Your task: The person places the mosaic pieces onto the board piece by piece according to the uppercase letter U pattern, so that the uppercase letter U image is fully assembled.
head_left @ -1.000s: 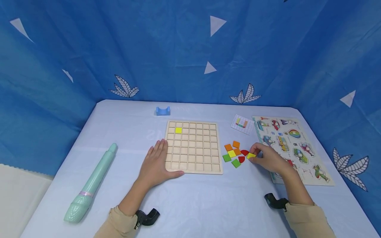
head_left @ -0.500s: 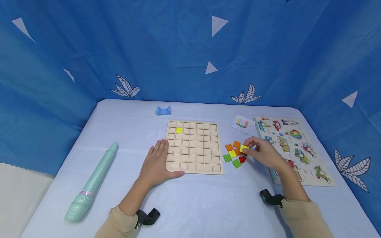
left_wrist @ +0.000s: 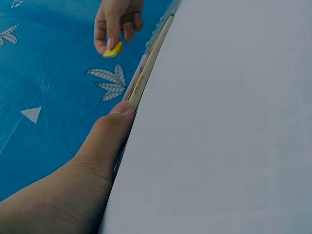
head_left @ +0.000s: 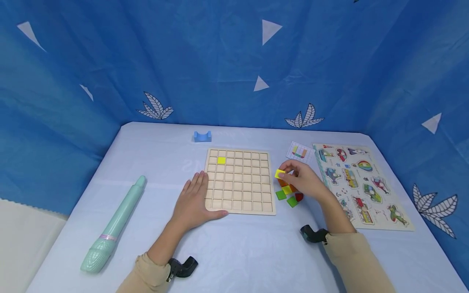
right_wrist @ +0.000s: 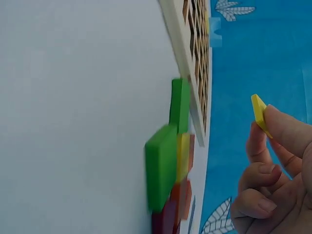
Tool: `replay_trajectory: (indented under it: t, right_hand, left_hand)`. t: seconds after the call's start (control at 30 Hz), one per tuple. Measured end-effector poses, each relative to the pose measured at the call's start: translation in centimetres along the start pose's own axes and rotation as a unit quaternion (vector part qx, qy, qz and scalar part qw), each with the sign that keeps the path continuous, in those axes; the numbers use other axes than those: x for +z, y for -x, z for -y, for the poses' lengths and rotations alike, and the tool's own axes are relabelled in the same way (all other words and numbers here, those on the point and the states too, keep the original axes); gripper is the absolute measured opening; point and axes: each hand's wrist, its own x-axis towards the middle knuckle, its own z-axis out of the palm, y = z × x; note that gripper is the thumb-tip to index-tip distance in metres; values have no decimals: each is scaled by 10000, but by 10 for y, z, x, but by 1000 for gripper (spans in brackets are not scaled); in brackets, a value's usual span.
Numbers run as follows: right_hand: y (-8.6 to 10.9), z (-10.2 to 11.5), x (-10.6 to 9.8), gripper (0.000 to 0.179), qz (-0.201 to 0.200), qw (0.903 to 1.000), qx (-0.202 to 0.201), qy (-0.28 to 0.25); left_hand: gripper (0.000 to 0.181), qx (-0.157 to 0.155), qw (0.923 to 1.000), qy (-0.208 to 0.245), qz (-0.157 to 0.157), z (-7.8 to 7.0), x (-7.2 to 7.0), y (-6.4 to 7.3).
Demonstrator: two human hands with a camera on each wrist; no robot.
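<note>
My right hand [head_left: 302,179] pinches a yellow square tile [head_left: 279,173] between thumb and fingers, above the loose tiles and just right of the wooden grid board [head_left: 239,181]. The right wrist view shows this yellow tile [right_wrist: 260,114] held up off the table. A second yellow tile [head_left: 221,160] lies in a cell near the board's upper left. Against the board's left edge rests my left hand [head_left: 190,203], fingers straight and thumb along the front edge. Green tiles [head_left: 292,201], another yellow tile [head_left: 287,190] and a red piece [head_left: 299,197] lie below the right hand, which partly hides orange ones.
A pattern card [head_left: 300,152] lies behind the right hand. Right of it is a picture puzzle board [head_left: 362,187]. A mint-green microphone-shaped toy [head_left: 113,226] lies at the left, and a small blue holder [head_left: 202,136] stands behind the grid board.
My right hand has lifted the yellow tile from the right side of the pile and carried it left toward the board. The left hand has stayed in place.
</note>
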Motion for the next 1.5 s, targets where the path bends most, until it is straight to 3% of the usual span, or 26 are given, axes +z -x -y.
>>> replay_trajectory:
  t: [0.57, 0.97, 1.5]
  right_hand:
    - [-55, 56, 44, 16, 417, 9956, -601, -581]
    - [-77, 70, 77, 15, 607, 9943, -459, -749]
    - [-88, 79, 101, 20, 811, 9938, -442, -623]
  left_hand:
    - [138, -47, 10000, -51, 33, -1, 1, -1]
    - [137, -25, 10000, -26, -10, -2, 1, 0]
    - [137, -45, 10000, -84, 0, -4, -1, 2]
